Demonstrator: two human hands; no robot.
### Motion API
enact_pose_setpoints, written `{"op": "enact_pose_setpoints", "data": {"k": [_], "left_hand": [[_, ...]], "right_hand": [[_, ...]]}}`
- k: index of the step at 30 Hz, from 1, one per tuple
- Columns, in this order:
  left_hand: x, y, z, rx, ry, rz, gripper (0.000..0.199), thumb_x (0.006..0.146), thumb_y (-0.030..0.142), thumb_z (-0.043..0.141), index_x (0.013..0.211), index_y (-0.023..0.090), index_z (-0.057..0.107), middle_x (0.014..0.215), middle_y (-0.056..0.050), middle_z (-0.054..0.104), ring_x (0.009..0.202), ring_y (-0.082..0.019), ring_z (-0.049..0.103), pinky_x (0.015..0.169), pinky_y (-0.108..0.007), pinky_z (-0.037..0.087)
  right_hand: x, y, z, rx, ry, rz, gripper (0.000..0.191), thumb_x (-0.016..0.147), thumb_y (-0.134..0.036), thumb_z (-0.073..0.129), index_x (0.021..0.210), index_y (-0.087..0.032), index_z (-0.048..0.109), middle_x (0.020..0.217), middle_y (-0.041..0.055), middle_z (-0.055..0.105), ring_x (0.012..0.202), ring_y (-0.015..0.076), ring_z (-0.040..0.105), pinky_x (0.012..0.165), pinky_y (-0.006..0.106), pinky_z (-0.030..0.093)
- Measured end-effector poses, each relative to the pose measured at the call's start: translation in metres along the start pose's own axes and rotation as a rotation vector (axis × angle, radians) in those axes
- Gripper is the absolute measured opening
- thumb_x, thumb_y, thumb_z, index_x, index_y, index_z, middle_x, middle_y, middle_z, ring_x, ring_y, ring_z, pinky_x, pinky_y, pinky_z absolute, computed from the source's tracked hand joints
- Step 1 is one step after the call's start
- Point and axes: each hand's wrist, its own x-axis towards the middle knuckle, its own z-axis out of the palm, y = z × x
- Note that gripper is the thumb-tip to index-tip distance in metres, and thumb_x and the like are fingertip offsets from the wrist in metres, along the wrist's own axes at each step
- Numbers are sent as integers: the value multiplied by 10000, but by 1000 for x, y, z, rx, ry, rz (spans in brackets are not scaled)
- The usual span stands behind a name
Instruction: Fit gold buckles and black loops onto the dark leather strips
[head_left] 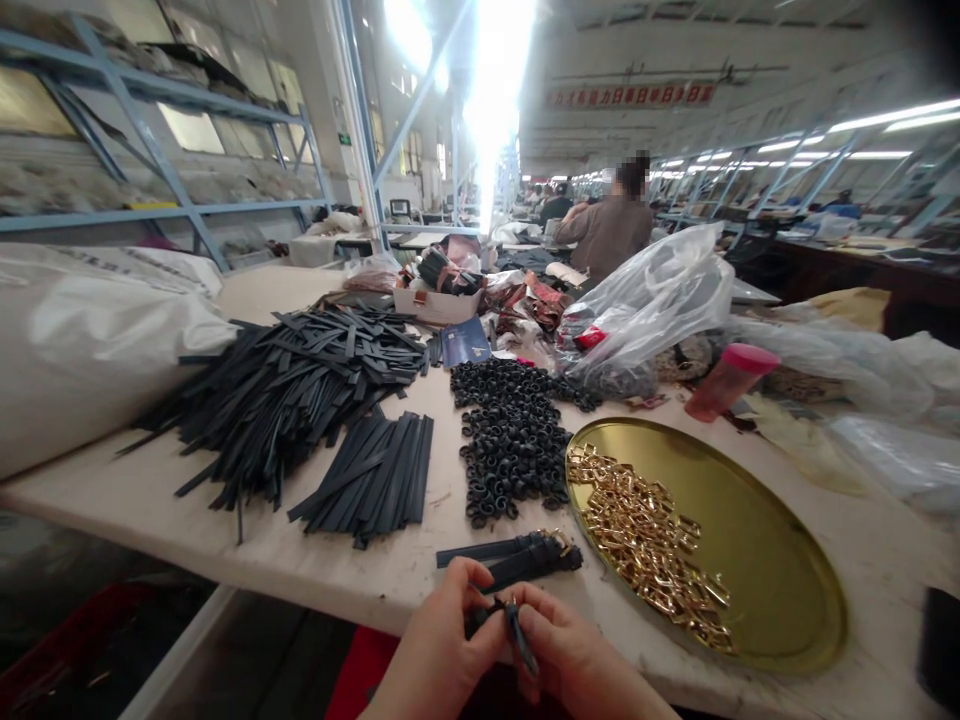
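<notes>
At the table's front edge, my left hand (457, 635) and my right hand (555, 635) come together, both closed on a dark leather strap (519, 640). Part of the strap hangs below the fingers; the rest is hidden in them, so I cannot see whether a buckle is on it. Just beyond my hands lie several finished-looking black straps (517, 560) with gold buckles. Behind them spreads a heap of small black leather loops (510, 440). To the right, gold buckles (645, 540) are piled on a round gold tray (780, 570).
Left on the table (405, 585) are a neat stack of black strips (375, 475) and a large loose pile of strips (307, 380). A white sack (97, 340), a clear plastic bag (652, 300) and a pink-lidded jar (731, 380) stand around. Ahead sits a person (615, 225).
</notes>
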Motion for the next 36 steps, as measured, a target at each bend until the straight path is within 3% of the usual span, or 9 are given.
{"op": "enact_pose_setpoints", "data": {"k": [7,10,13,18,21,24,28,33,36], "left_hand": [[5,-5,-6,107,-22,-40,148,719,308,543,756,166,522,615,34,565,573,-117,511,514,-206,342],[5,-7,-5,-100,-116,-81,237,731,380,541,792,152,533,602,32,570,506,-96,497,473,-192,353],[7,-8,-1,-230,-164,-118,283,701,412,568,767,142,515,579,32,565,434,-70,459,423,-175,331],[7,-15,4,-316,-194,-111,256,690,363,594,772,140,498,655,5,611,487,-74,515,472,-181,376],[3,-17,6,-411,-226,-143,249,666,311,627,779,138,488,667,-15,636,576,-112,571,536,-209,417],[-2,-11,4,-441,-230,-167,198,659,244,610,777,134,496,651,-16,635,609,-123,576,558,-222,428],[-9,-1,-2,-431,-228,-205,165,632,205,599,744,128,506,615,1,615,549,-96,545,543,-216,418],[-13,-7,-2,-511,-281,-229,240,610,254,650,772,117,536,646,-1,619,563,-96,564,561,-213,412],[-15,-12,2,-475,-278,-263,219,589,204,636,768,122,539,616,13,624,520,-88,562,534,-199,397]], "right_hand": [[-3,-6,5,61,-2,-48,364,602,-401,741,629,-163,466,534,-61,472,475,49,413,465,163,299],[-1,-10,5,-101,137,-154,352,668,-436,678,631,-169,451,548,-56,482,524,67,445,534,190,351],[4,-7,2,-283,281,-246,380,692,-477,632,611,-192,394,501,-72,465,461,68,442,488,199,358],[6,5,-1,-324,412,-286,371,660,-486,645,743,-222,399,566,-90,468,435,68,450,424,193,374],[0,5,-2,-320,313,-248,409,627,-483,671,840,-216,446,602,-84,487,451,66,468,434,190,372],[-7,-1,-3,-349,204,-142,375,632,-460,675,752,-197,436,538,-92,483,429,55,468,442,178,341],[-12,-7,-4,-442,237,-72,251,731,-404,571,768,-199,431,488,-96,468,417,62,457,444,180,323],[-23,-8,-4,-990,242,-293,41,713,-225,535,699,-186,536,563,-53,483,515,93,448,489,209,334],[-32,-12,-2,-1157,195,-338,63,704,-163,511,689,-187,568,618,-28,534,584,114,471,540,220,355]]}}
